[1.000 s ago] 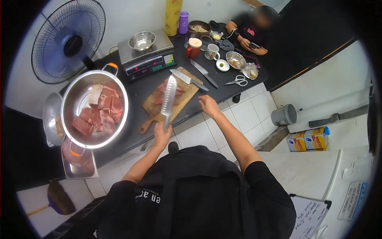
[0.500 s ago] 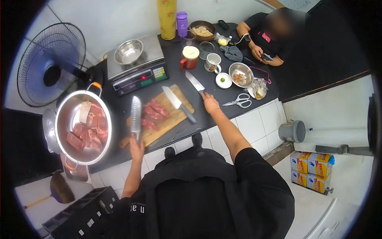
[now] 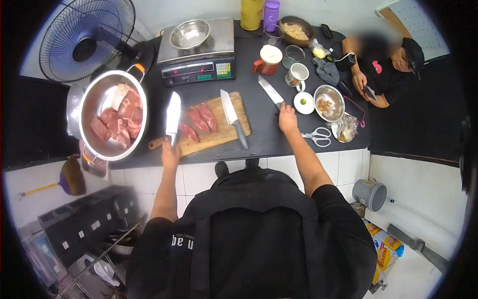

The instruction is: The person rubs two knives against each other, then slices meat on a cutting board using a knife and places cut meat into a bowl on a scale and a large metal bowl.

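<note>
At the centre left of the frame, the handle of a first knife (image 3: 173,113) is grasped in the left hand (image 3: 171,155), and its bright blade is pointed toward the top of the frame. The blade is seen just beside the left part of a wooden cutting board (image 3: 223,135); whether the board is touched by it cannot be told. Right of the frame's centre, the handle of a second knife (image 3: 269,90) is gripped by the right hand (image 3: 287,119), with the blade aimed toward the upper left; whether it is lifted off the dark table (image 3: 269,143) cannot be told.

Three meat strips (image 3: 197,119) are laid on the board in the middle of the frame. To their right, a third knife (image 3: 229,108) is rested across the board, its grey handle extended past the lower edge. Scissors (image 3: 319,136) are placed near the right hand, toward the lower right.

At the left of the frame, meat chunks (image 3: 118,121) are held in a large metal pot (image 3: 94,101). In the upper left, a metal bowl (image 3: 190,34) is set on a digital scale (image 3: 196,71). At the upper right, a phone (image 3: 369,92) is held by another person (image 3: 369,59) at the table's end.
</note>
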Action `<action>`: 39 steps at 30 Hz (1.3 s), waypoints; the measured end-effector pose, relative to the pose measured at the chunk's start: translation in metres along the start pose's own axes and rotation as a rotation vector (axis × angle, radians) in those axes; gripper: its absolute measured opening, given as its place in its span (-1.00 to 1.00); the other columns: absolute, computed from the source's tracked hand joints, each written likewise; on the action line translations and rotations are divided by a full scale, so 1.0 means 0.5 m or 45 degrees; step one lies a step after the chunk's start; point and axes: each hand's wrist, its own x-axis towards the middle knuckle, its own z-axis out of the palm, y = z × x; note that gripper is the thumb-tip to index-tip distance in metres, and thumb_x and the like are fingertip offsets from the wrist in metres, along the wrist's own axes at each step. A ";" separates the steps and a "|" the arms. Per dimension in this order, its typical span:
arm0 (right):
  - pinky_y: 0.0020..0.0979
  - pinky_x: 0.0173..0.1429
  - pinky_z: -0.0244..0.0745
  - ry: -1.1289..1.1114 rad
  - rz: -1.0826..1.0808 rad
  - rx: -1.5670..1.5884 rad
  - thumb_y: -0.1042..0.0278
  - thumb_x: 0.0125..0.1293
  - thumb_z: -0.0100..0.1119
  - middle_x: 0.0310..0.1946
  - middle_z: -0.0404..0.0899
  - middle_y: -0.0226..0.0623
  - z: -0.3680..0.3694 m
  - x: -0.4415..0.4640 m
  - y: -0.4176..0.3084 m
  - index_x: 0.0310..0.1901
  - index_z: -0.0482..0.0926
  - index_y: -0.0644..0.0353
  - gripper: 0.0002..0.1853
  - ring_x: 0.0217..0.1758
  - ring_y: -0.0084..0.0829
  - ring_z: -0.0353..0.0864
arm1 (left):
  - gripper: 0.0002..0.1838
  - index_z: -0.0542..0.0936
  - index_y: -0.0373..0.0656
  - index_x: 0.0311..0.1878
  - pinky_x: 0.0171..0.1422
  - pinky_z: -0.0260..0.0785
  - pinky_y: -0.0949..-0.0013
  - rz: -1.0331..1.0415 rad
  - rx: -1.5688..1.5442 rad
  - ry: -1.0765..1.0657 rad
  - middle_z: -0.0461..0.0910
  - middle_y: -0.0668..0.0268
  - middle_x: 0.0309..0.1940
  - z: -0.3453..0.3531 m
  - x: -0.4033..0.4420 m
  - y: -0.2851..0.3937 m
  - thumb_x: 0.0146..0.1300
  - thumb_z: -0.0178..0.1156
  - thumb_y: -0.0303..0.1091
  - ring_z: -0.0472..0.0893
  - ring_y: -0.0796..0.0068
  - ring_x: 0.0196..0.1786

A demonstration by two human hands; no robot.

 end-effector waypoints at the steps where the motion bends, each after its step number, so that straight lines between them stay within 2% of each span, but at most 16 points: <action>1: -0.09 0.15 0.48 0.020 0.018 -0.048 0.31 0.37 -0.05 0.03 0.44 -0.09 -0.012 -0.013 -0.014 0.26 0.31 0.28 -0.54 0.14 -0.12 0.44 | -0.35 0.31 -0.46 0.28 0.08 0.47 0.07 -0.022 0.016 -0.018 0.40 -0.22 0.15 0.000 0.001 0.006 0.25 0.21 -0.20 0.53 -0.18 0.08; 6: -0.10 0.10 0.52 -0.091 -0.411 0.250 0.08 0.27 0.13 -0.09 0.55 0.08 -0.133 -0.095 -0.201 0.08 0.39 0.39 -0.47 0.01 0.04 0.55 | -0.49 0.41 -0.33 0.16 0.05 0.43 0.01 -0.129 -0.055 -0.080 0.43 -0.12 0.08 -0.057 0.008 0.088 0.31 0.14 -0.12 0.53 -0.15 0.03; 8: -0.06 0.05 0.54 -0.608 -0.411 0.283 0.12 0.25 0.13 -0.04 0.56 0.16 -0.139 -0.118 -0.262 0.10 0.37 0.41 -0.46 -0.06 0.13 0.62 | -0.57 0.45 -0.27 0.06 -0.05 0.44 0.01 -0.122 -0.064 0.009 0.48 -0.10 -0.03 -0.053 -0.009 0.120 0.29 0.17 -0.14 0.56 -0.15 -0.04; 13: -0.03 0.04 0.55 -0.505 -0.389 0.223 0.29 0.30 -0.01 0.00 0.54 0.19 -0.049 -0.105 -0.221 0.26 0.26 0.37 -0.46 -0.06 0.14 0.63 | -0.62 0.46 -0.24 -0.01 -0.19 0.43 0.03 -0.048 -0.526 0.020 0.59 -0.06 -0.33 -0.026 -0.019 0.269 0.24 0.24 -0.19 0.60 -0.18 -0.22; 16: -0.02 0.05 0.55 -0.402 -0.291 0.191 0.32 0.34 -0.09 -0.01 0.53 0.16 -0.023 -0.117 -0.131 0.36 0.18 0.31 -0.44 -0.07 0.12 0.64 | -0.53 0.43 -0.19 0.18 -0.07 0.43 -0.03 0.037 -0.439 -0.337 0.57 -0.13 -0.13 0.008 -0.001 0.338 0.27 0.19 -0.17 0.59 -0.18 -0.13; 21: -0.04 0.06 0.55 -0.369 -0.173 0.144 0.29 0.37 -0.05 -0.02 0.53 0.15 -0.025 -0.122 -0.052 0.41 0.16 0.24 -0.41 -0.04 0.11 0.63 | -0.55 0.46 -0.21 0.13 -0.10 0.43 -0.04 0.120 -0.477 -0.347 0.59 -0.15 -0.24 0.070 0.031 0.411 0.29 0.19 -0.14 0.60 -0.17 -0.18; 24: -0.11 0.04 0.56 -0.418 -0.146 0.118 0.16 0.36 0.06 0.00 0.50 0.09 -0.033 -0.123 -0.058 0.33 0.29 0.25 -0.43 0.01 0.05 0.60 | -0.54 0.46 -0.23 0.11 -0.10 0.42 -0.08 0.006 -0.392 -0.476 0.59 -0.18 -0.31 0.097 0.051 0.413 0.31 0.17 -0.09 0.60 -0.18 -0.20; 27: -0.17 0.05 0.54 -0.065 -0.146 -0.053 0.05 0.31 0.13 -0.01 0.44 -0.12 -0.054 -0.092 -0.037 0.16 0.46 0.25 -0.49 0.11 -0.14 0.46 | -0.54 0.45 -0.22 0.13 -0.09 0.43 -0.06 0.027 -0.444 -0.408 0.61 -0.16 -0.28 0.110 0.055 0.397 0.30 0.18 -0.12 0.61 -0.19 -0.18; 30: -0.19 0.12 0.51 0.072 -0.142 -0.087 0.36 0.33 -0.01 0.03 0.42 -0.16 -0.021 -0.048 0.029 0.24 0.39 0.27 -0.56 0.09 -0.14 0.47 | -0.53 0.44 -0.19 0.17 -0.07 0.45 -0.02 0.097 -0.419 -0.322 0.62 -0.14 -0.24 0.111 0.051 0.386 0.28 0.20 -0.16 0.61 -0.19 -0.15; 31: -0.19 0.11 0.52 0.037 -0.210 -0.076 0.48 0.32 -0.11 0.02 0.42 -0.12 -0.014 -0.041 0.044 0.27 0.35 0.30 -0.54 0.08 -0.14 0.48 | -0.59 0.44 -0.21 0.03 -0.14 0.44 -0.05 0.138 -0.423 -0.287 0.61 -0.15 -0.30 0.116 0.053 0.382 0.28 0.21 -0.11 0.60 -0.21 -0.20; 33: -0.21 0.10 0.52 -0.012 -0.249 -0.121 0.44 0.31 -0.08 0.03 0.42 -0.10 -0.010 -0.014 0.060 0.26 0.35 0.31 -0.53 0.10 -0.15 0.48 | -0.61 0.43 -0.23 -0.11 -0.21 0.42 -0.08 0.167 -0.416 -0.247 0.60 -0.16 -0.37 0.114 0.058 0.371 0.28 0.21 -0.07 0.60 -0.23 -0.26; 34: -0.23 0.09 0.53 -0.058 -0.287 -0.180 0.39 0.30 -0.04 0.04 0.41 -0.08 0.000 -0.003 0.070 0.25 0.36 0.31 -0.52 0.11 -0.17 0.47 | -0.58 0.44 -0.18 0.04 -0.14 0.44 -0.05 0.107 -0.367 -0.338 0.61 -0.15 -0.28 0.107 0.064 0.368 0.26 0.22 -0.11 0.61 -0.19 -0.18; 35: -0.27 -0.07 0.60 0.208 -0.345 -0.097 0.26 0.29 0.05 -0.19 0.50 -0.07 0.017 0.000 0.081 0.16 0.41 0.34 -0.55 -0.12 -0.17 0.59 | -0.51 0.45 -0.14 0.19 -0.06 0.45 -0.01 0.039 -0.325 -0.427 0.62 -0.14 -0.19 0.102 0.069 0.366 0.25 0.24 -0.15 0.62 -0.15 -0.11; 36: -0.27 -0.07 0.60 0.206 -0.369 -0.105 0.26 0.29 0.05 -0.19 0.50 -0.07 0.007 0.005 0.087 0.16 0.41 0.34 -0.55 -0.12 -0.17 0.59 | -0.51 0.45 -0.14 0.19 -0.06 0.45 -0.01 0.016 -0.331 -0.416 0.62 -0.14 -0.19 0.093 0.077 0.367 0.25 0.24 -0.15 0.62 -0.15 -0.11; 38: -0.27 -0.23 0.58 -0.362 0.232 0.721 0.20 0.37 0.00 -0.38 0.55 -0.06 -0.036 0.013 0.075 -0.03 0.46 0.35 -0.65 -0.30 -0.24 0.62 | -0.48 0.46 -0.13 0.18 -0.06 0.45 -0.01 0.025 -0.425 -0.430 0.63 -0.12 -0.20 0.073 0.081 0.354 0.24 0.24 -0.07 0.62 -0.13 -0.12; 39: -0.35 -0.61 0.43 -0.576 0.392 1.293 -0.03 0.44 -0.05 -0.63 0.44 -0.21 -0.071 -0.015 0.066 -0.16 0.44 0.32 -0.55 -0.64 -0.39 0.49 | -0.47 0.49 -0.12 0.16 -0.06 0.45 -0.03 0.039 -0.428 -0.450 0.64 -0.09 -0.22 0.072 0.081 0.344 0.26 0.21 0.03 0.62 -0.12 -0.12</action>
